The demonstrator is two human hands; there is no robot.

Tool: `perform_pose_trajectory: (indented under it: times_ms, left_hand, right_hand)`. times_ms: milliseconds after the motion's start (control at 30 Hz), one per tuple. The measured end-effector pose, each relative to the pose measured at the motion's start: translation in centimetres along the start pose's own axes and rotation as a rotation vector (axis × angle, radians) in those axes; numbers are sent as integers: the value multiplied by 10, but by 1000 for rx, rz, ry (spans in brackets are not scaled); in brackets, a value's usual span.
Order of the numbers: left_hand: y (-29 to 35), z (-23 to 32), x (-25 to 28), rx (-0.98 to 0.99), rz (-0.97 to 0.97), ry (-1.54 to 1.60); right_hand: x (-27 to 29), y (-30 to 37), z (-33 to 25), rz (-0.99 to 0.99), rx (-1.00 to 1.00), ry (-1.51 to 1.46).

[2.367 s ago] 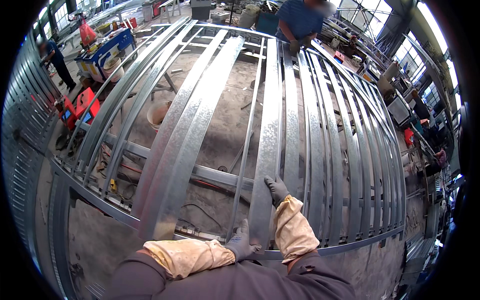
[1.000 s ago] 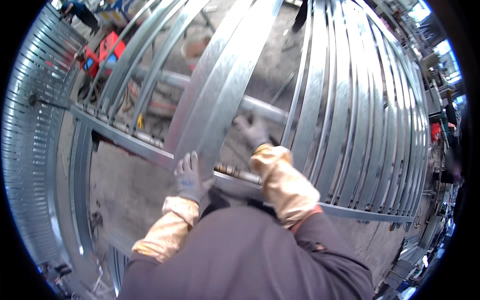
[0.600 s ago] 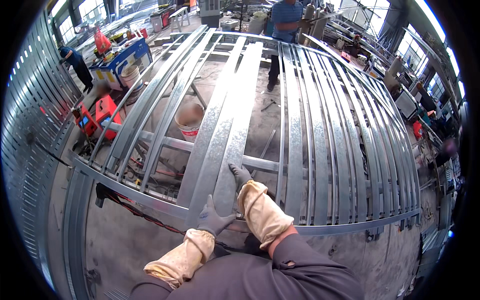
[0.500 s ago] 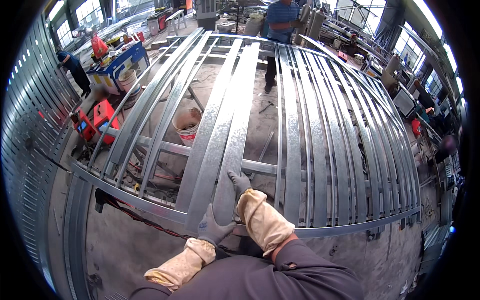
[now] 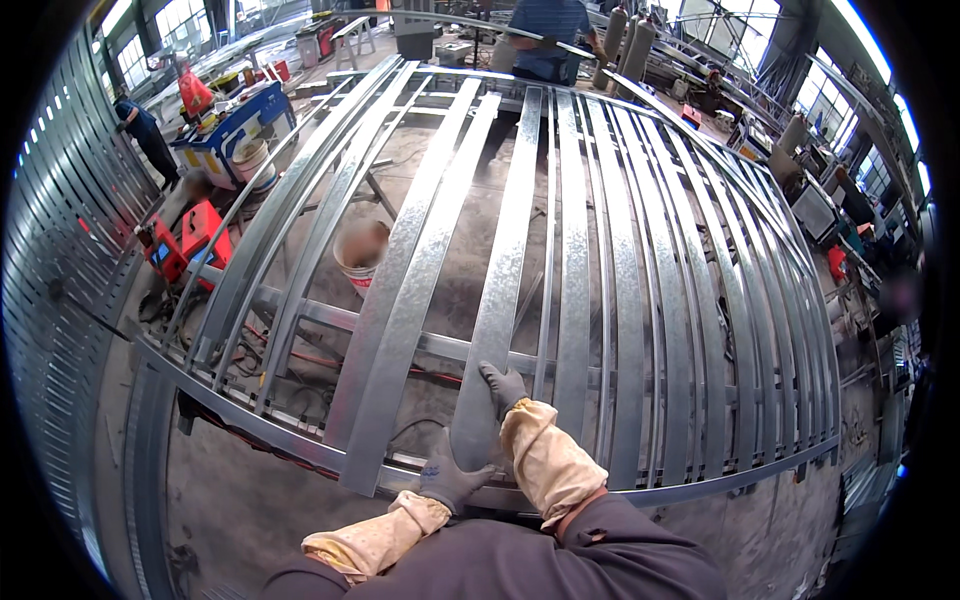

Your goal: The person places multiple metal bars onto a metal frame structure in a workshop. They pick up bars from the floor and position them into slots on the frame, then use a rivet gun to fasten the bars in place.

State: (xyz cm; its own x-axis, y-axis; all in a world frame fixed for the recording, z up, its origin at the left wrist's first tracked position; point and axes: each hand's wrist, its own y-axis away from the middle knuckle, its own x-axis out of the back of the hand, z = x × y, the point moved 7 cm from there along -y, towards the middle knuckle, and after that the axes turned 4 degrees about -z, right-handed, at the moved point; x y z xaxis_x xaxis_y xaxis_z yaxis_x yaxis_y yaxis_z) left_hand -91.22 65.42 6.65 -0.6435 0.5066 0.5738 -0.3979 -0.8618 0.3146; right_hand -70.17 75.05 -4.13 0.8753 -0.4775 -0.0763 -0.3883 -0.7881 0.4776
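A long, flat galvanized metal slat (image 5: 507, 270) runs away from me across the large metal frame (image 5: 690, 490). My left hand (image 5: 452, 482), in a grey glove, grips its near end, thumb pointing right. Farther up, my right hand (image 5: 503, 388), also gloved, holds the slat's right edge. The undersides of both grips are hidden. Left of this slat, two more flat slats (image 5: 412, 335) lie close side by side, with a gap between them and the one I hold. To its right, several parallel slats (image 5: 628, 330) span the frame.
A person (image 5: 548, 40) stands at the frame's far side, beside a long thin metal strip (image 5: 450, 17). Below the slats, a white bucket (image 5: 358, 275) stands on the floor. Red machines (image 5: 203, 232) and a blue cart (image 5: 235, 130) are at left; cables (image 5: 260, 440) run under the near rail.
My hands and the slat have shifted right, opening a gap from the slats at left. Across the frame, the person has moved slightly left, and a long strip now shows there.
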Motion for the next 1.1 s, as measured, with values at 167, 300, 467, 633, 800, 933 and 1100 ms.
perform_pose_trajectory:
  times_ms: [167,300,467,633,800,933,1100]
  left_hand:
    - [-6,8,-18,-3,21,-58]
    - [-8,12,-3,-79,-54,-218]
    - [28,-30,89,-41,264,-529]
    - [62,-82,106,154,246,-800]
    - [57,-106,123,333,224,-572]
    - [46,-103,152,465,137,-531]
    - [58,-86,213,448,124,-526]
  right_hand:
    - [14,-2,-11,-35,-88,34]
    - [38,-28,12,161,22,230]
    - [31,-20,4,315,168,280]
    - [31,-18,-3,412,130,486]
    - [36,-3,-31,548,209,737]
    - [-13,43,-108,395,817,482]
    - [-151,94,-124,-283,464,103]
